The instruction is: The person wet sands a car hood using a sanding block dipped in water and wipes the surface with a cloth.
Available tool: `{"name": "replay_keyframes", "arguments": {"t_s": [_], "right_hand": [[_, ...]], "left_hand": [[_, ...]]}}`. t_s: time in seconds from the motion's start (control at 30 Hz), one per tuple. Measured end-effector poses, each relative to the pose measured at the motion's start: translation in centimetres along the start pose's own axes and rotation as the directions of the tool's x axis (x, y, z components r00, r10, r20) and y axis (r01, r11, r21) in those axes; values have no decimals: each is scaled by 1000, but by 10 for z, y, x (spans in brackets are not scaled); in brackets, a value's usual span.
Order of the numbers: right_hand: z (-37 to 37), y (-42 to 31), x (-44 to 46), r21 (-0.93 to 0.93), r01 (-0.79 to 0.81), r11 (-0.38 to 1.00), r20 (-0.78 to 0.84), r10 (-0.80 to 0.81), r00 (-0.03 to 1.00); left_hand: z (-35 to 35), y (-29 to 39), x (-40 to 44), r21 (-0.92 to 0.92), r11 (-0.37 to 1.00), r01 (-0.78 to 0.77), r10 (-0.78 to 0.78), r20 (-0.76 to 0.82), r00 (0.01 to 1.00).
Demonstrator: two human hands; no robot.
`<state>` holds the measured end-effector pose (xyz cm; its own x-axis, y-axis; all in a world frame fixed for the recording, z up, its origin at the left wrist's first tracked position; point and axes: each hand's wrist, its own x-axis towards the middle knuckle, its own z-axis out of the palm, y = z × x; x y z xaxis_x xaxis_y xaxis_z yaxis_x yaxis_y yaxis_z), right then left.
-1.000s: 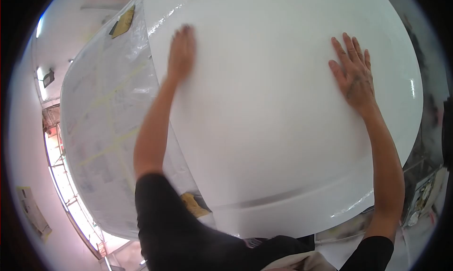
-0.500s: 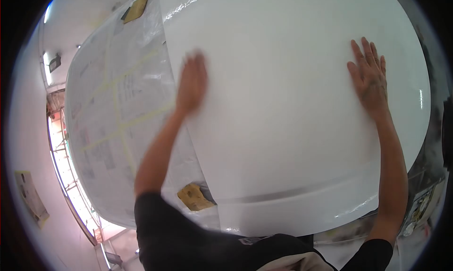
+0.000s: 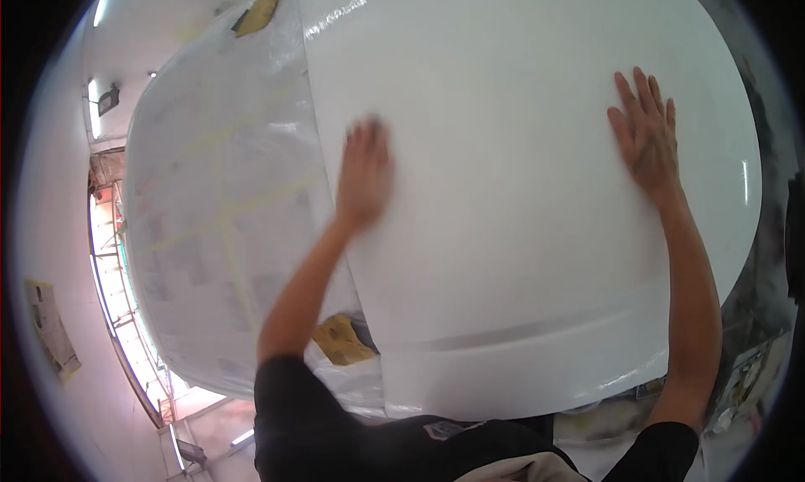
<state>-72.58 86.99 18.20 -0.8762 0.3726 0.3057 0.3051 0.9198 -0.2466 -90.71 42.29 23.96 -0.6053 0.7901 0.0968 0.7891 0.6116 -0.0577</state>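
A large, smooth white panel [image 3: 503, 230] fills the middle of the head view, glossy along its edges. My left hand [image 3: 366, 173] is over the panel's left part, near the seam with the plastic sheeting; it is blurred, and whether anything lies under the palm is hidden. My right hand [image 3: 647, 138] rests flat on the right part of the panel with its fingers spread, holding nothing. Clear plastic sheeting [image 3: 193, 272] with paper and yellow tape beneath it covers the surface to the left.
Yellowish sheets with dark pieces lie at the sheeting's top [image 3: 258, 12] and near my left elbow [image 3: 344, 341]. A lamp [image 3: 109, 100] is on the left wall. Cluttered items [image 3: 742, 381] stand at lower right, and a bright window [image 3: 126, 314] is at far left.
My left hand has moved down and a little right over the panel. My right hand stays on the panel's right part. The view has shifted slightly.
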Motion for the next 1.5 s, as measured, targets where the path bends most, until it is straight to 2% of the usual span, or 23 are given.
{"name": "replay_keyframes", "arguments": {"t_s": [0.13, 0.17, 0.27, 0.33, 0.37, 0.43, 0.47, 0.5, 0.57, 0.67, 0.73, 0.8, 0.87, 0.97, 1.07, 1.13, 1.2, 1.27, 1.3, 1.33, 1.37, 1.4, 1.5], "right_hand": [[5, 5, -5, 12, 39, 999, -40, -39, 998], [5, 7, -7, 12, 40, 999, -45, -40, 998], [12, 11, -2, -3, 63, 998, -101, -63, 993], [20, 13, -5, -34, 79, 996, -171, -84, 982], [20, 13, -5, -7, 51, 999, -118, -51, 992], [16, 14, -2, 38, -6, 999, -14, 7, 1000], [24, 18, -2, -19, 41, 999, -171, -44, 984], [13, 9, -6, -27, -36, 999, -106, 33, 994], [-20, -18, -21, -57, -195, 979, 42, 198, 979], [-12, -12, -44, -38, -266, 963, 13, 266, 964], [-4, -13, -71, -145, -205, 968, -15, 205, 979], [-22, -17, -74, -187, -200, 962, -35, 197, 980], [-51, -37, -90, -152, -258, 954, -14, 259, 966], [-38, -23, -96, -128, -419, 899, -34, 418, 908], [-5, -40, -106, -174, -363, 915, -210, 326, 922], [9, -68, -102, -167, -310, 936, -122, 293, 948], [17, -135, -108, -207, -172, 963, -108, 152, 982], [21, -235, -142, 143, 59, 988, -55, -51, 997], [30, -295, -167, -21, 151, 988, -75, -152, 986], [30, -346, -195, 104, 267, 958, -107, -256, 961], [12, -390, -219, 278, 298, 913, -48, -297, 954], [-11, -425, -237, 177, 338, 924, 42, -350, 936], [-38, -429, -255, 341, 335, 878, -24, -349, 937]], "left_hand": [[26, -44, 168, -28, 988, 154, -157, -180, 971], [36, -42, 177, -4, 978, 210, -205, -249, 947], [29, 2, 141, 84, 992, 93, -74, -207, 976], [16, 63, 64, -24, 993, -114, 104, -255, 961], [8, 90, 19, -87, 983, -162, 143, -195, 970], [-25, 142, -71, -396, 906, -146, 152, -16, 988], [-46, 165, -110, -516, 851, -96, 143, 53, 988], [-63, 186, -150, -579, 813, -60, 105, 45, 993], [-90, 211, -232, -588, 809, -11, 18, 6, 1000], [-110, 241, -342, -625, 778, 61, -114, -46, 992], [-109, 251, -398, -639, 755, 147, -202, -13, 979], [-99, 248, -419, -636, 749, 185, -270, -38, 962], [-97, 242, -433, -612, 764, 205, -317, -79, 945], [-91, 244, -434, -607, 773, 184, -322, -127, 938], [-89, 253, -439, -644, 743, 181, -358, -154, 921], [-87, 253, -442, -674, 715, 185, -378, -150, 914], [-86, 252, -441, -686, 704, 183, -384, -150, 911], [-87, 254, -441, -681, 709, 184, -382, -152, 912], [-87, 255, -442, -686, 702, 191, -391, -147, 909], [-87, 255, -444, -689, 697, 199, -398, -141, 907], [-87, 255, -445, -689, 695, 205, -401, -136, 906], [-87, 255, -445, -710, 672, 210, -417, -129, 900], [-89, 253, -447, -746, 630, 216, -448, -122, 886]]}}
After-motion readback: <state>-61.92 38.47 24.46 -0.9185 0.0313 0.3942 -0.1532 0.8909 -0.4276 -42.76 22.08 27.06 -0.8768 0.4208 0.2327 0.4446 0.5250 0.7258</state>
